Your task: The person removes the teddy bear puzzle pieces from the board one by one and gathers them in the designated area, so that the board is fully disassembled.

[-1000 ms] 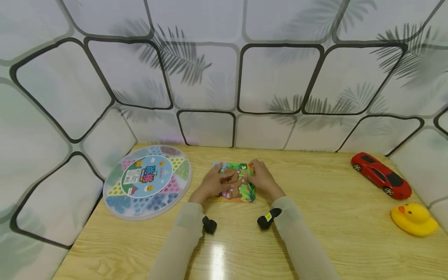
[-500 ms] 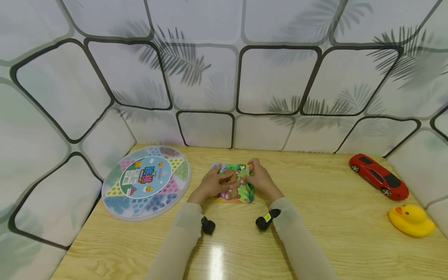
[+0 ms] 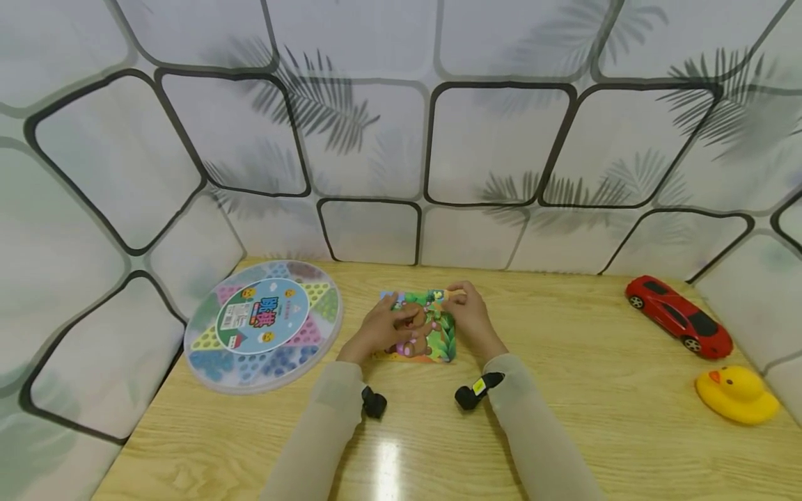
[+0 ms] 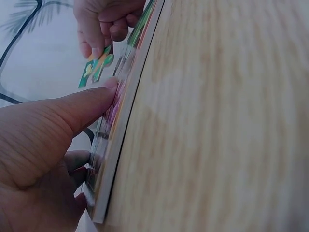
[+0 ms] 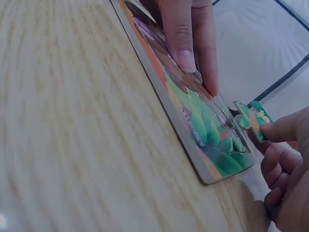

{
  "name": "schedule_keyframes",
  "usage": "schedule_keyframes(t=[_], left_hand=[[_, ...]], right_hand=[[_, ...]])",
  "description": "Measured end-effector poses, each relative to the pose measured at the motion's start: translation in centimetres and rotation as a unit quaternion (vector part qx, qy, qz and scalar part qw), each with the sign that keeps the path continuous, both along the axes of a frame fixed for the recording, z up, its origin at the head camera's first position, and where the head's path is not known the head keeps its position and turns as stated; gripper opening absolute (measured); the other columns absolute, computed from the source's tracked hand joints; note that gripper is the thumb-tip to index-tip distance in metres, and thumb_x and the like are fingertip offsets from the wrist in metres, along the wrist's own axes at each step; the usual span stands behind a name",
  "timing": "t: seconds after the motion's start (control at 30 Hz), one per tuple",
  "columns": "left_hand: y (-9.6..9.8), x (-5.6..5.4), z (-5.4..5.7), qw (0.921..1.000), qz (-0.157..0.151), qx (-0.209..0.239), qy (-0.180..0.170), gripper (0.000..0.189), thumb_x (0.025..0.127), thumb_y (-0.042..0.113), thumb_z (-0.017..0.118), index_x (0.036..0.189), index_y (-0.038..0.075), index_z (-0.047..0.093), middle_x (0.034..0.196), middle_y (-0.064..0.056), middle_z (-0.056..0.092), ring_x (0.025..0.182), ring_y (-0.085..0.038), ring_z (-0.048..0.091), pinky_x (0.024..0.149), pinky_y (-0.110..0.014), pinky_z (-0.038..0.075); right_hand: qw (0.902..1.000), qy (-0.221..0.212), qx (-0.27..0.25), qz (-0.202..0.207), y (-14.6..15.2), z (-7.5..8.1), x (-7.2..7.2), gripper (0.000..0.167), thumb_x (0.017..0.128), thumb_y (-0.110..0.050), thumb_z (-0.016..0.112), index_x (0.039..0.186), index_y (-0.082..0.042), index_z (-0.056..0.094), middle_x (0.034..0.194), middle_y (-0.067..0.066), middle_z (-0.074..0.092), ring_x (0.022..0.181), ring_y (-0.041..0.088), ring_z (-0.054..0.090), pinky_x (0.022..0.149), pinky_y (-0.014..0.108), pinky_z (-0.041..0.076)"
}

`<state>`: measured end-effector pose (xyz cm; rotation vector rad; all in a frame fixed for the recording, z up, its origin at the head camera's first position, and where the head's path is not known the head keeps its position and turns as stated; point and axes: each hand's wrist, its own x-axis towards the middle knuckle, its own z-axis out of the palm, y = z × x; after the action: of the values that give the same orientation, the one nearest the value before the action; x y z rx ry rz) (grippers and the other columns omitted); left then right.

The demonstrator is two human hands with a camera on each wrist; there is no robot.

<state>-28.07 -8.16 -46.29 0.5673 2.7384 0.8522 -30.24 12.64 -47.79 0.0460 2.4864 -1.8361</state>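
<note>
head view: the left hand (image 3: 379,325) lay across the left part of a picture puzzle (image 3: 432,341), flat on the desk (image 3: 564,348) between the two hands. its fingers and thumb were spread and touched the printed face. the right hand (image 3: 468,316) stood at the far right corner of the puzzle, thumb and finger pinching one small green puzzle piece (image 5: 252,118).

wrist views: the piece was tilted and held just above the puzzle face, near the corner ahead of the left fingertips. whether an open slot lay beneath it could not be confirmed.

step in hand (judged): one corner piece was being handled by the right hand while the left hand steadied the rest. whether it was being fitted or taken out could not be told.

next move (judged): for fitting, the piece called for levelling, tab alignment and light pressure; for removal, a lift clear of its neighbours. in either case the left hand's steady contact was required.

surroundings: a round game board (image 3: 263,325) lay left of the left hand; a red toy car (image 3: 679,316) and a yellow toy duck (image 3: 736,395) stood well right of the right hand.
</note>
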Motion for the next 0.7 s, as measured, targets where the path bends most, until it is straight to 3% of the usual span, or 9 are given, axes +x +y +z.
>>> schedule_keyframes(t=[0.17,0.37,0.7], left_hand=[[0.1,0.0,-0.1,1.0000,0.001,0.003,-0.001,0.058,0.088,0.036,0.067,0.140,0.020,0.049,0.155,-0.020,0.014,0.142,-0.041,0.008,0.112,-0.055,0.015],[0.1,0.0,0.0,0.9999,-0.004,0.009,0.006,0.057,0.088,0.035,0.067,0.139,0.019,0.049,0.155,-0.021,0.015,0.141,-0.043,0.009,0.111,-0.056,0.016],[0.0,0.1,0.0,1.0000,-0.004,0.004,0.008,0.056,0.088,0.035,0.066,0.139,0.019,0.050,0.155,-0.021,0.015,0.141,-0.043,0.009,0.111,-0.056,0.016]], right_hand=[[0.9990,-0.021,-0.028,-0.028,0.8,0.0,-0.2,0.030,0.093,-0.011,0.058,0.121,-0.009,0.047,0.090,0.009,0.061,0.073,0.017,0.054,0.062,0.027,0.045],[0.9983,-0.023,-0.011,-0.053,2.9,0.1,-1.0,0.034,0.092,-0.010,0.059,0.123,-0.005,0.047,0.094,0.009,0.061,0.075,0.014,0.053,0.065,0.025,0.044],[0.9958,-0.023,0.002,-0.088,5.6,-0.1,-1.7,0.034,0.092,-0.007,0.058,0.124,-0.001,0.047,0.091,0.006,0.060,0.063,0.007,0.049,0.056,0.019,0.042]])
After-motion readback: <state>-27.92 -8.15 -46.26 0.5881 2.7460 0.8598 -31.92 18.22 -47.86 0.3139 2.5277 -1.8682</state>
